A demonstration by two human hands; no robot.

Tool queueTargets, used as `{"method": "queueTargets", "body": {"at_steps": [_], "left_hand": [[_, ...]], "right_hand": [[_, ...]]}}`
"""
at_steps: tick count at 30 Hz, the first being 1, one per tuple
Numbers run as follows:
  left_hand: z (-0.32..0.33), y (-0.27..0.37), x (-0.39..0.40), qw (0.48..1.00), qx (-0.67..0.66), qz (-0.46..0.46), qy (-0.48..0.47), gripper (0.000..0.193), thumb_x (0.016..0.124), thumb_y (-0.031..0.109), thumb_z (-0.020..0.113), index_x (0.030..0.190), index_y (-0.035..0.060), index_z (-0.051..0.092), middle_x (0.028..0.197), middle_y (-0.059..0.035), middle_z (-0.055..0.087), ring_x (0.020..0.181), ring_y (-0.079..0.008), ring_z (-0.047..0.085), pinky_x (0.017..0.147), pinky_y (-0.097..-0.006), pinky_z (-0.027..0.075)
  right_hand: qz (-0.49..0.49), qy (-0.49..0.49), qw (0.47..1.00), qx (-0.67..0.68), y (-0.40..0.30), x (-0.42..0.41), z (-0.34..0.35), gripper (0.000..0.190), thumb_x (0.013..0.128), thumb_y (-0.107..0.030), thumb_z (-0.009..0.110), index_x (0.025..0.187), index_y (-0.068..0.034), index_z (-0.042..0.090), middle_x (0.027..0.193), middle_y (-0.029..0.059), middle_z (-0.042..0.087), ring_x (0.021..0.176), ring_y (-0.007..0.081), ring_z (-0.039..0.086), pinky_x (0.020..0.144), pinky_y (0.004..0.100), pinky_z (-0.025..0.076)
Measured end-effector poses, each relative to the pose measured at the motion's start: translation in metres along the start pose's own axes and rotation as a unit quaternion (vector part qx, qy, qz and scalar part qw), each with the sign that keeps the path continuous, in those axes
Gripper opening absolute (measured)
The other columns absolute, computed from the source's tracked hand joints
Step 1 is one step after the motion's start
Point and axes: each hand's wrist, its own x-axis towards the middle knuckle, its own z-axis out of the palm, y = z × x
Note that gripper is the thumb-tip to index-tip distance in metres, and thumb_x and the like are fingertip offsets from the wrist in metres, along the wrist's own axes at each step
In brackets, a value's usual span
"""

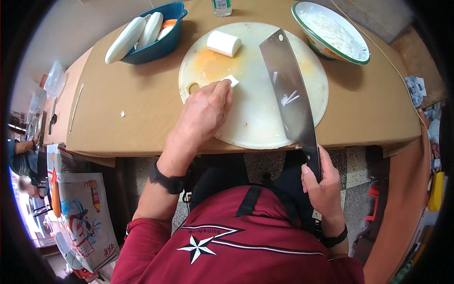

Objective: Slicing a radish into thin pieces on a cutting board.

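Note:
My left hand (207, 108) pinches a small white vegetable piece (232, 81) over the round plastic cutting board (255, 131). My right hand (322, 183) grips the black handle of a broad cleaver (292, 88); its blade lies across the board's right side, and a few white shreds (291, 98) stick to it. A thick block of peeled white vegetable, perhaps radish (223, 43), rests near the board's back edge. Behind on the right, a green-rimmed bowl (312, 38) holds white shreds. At the back left, a blue plastic basin (165, 48) holds long peeled white vegetables (126, 41) and something orange.
The table has a brown cover (142, 124) with a small white scrap (122, 113) on it. A clear bottle (222, 9) stands behind the board. A cable runs along the right side. Clear plastic containers (55, 78) are at the far left, where another person's arm (25, 146) shows.

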Motion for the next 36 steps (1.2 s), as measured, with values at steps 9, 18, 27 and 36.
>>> {"method": "queueTargets", "body": {"at_steps": [9, 18, 27, 36], "left_hand": [[0.029, 0.032, -0.03, 0.975, -0.125, 0.124, 0.137, 0.027, 0.087, -0.002, 0.067, 0.114, 0.0005, 0.062, 0.099, -0.0169, 0.068, 0.084, -0.0336, 0.067, 0.071, -0.0397, 0.055], [0.045, 0.037, -0.041, 0.966, -0.114, 0.179, 0.146, 0.029, 0.077, -0.001, 0.077, 0.105, 0.0017, 0.068, 0.102, -0.0116, 0.068, 0.085, -0.0276, 0.066, 0.071, -0.0356, 0.054], [0.047, 0.035, -0.04, 0.967, -0.112, 0.189, 0.133, 0.031, 0.072, 0.001, 0.08, 0.101, 0.0017, 0.068, 0.098, -0.0104, 0.067, 0.086, -0.0277, 0.063, 0.075, -0.0365, 0.053], [0.048, 0.035, -0.039, 0.964, -0.112, 0.19, 0.15, 0.032, 0.071, 0.002, 0.081, 0.101, 0.0025, 0.069, 0.098, -0.0094, 0.066, 0.093, -0.0293, 0.064, 0.079, -0.0382, 0.052]], "right_hand": [[-0.102, -0.011, 0.992, -0.072, -0.004, -0.009, -0.007, 0.049, 0.091, -0.007, 0.065, 0.137, 0.005, 0.051, 0.106, 0.0208, 0.07, 0.087, 0.0302, 0.073, 0.076, 0.0345, 0.056], [-0.183, -0.016, 0.977, -0.106, -0.005, -0.018, -0.008, 0.056, 0.089, -0.005, 0.069, 0.14, 0.004, 0.048, 0.111, 0.0227, 0.069, 0.091, 0.0327, 0.073, 0.078, 0.0368, 0.057], [-0.066, -0.072, 0.989, -0.111, -0.029, -0.021, -0.02, 0.054, 0.089, -0.006, 0.068, 0.14, -0.003, 0.05, 0.106, 0.0214, 0.07, 0.09, 0.0338, 0.073, 0.076, 0.0368, 0.056], [-0.066, -0.074, 0.983, -0.152, -0.04, -0.023, -0.021, 0.055, 0.088, -0.004, 0.07, 0.139, 0.001, 0.051, 0.109, 0.0234, 0.07, 0.093, 0.0359, 0.073, 0.077, 0.0383, 0.057]]}}
